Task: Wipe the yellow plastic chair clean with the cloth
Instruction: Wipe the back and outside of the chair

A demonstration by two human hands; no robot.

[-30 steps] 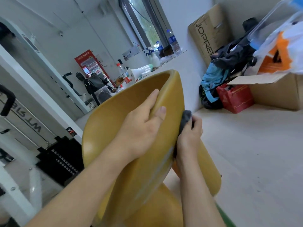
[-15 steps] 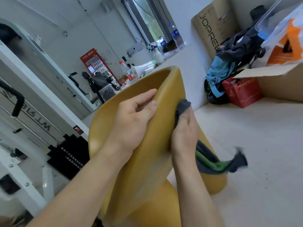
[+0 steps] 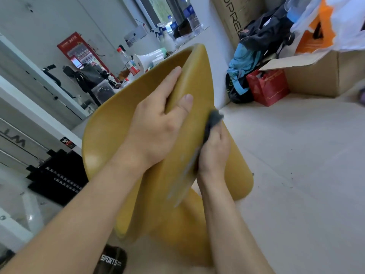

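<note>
Chair (image 3: 122, 123) fills the frame's centre, its back tilted toward us on the floor (image 3: 296, 155). Our left hand (image 3: 158, 123) grips its top edge, thumb in front. At centre right, our right hand (image 3: 214, 153) presses the bunched dark cloth (image 3: 213, 120) against the chair's side.

A smooth yellow plastic chair (image 3: 158, 171) with a soft, semi-gloss sheen shows pale streaks just below the right hand's grip, where a dark, matt cloth (image 3: 212, 123) looks soft and fuzzy; behind, plain brown cardboard boxes (image 3: 316, 76) sit on a matt floor (image 3: 296, 155)
</note>
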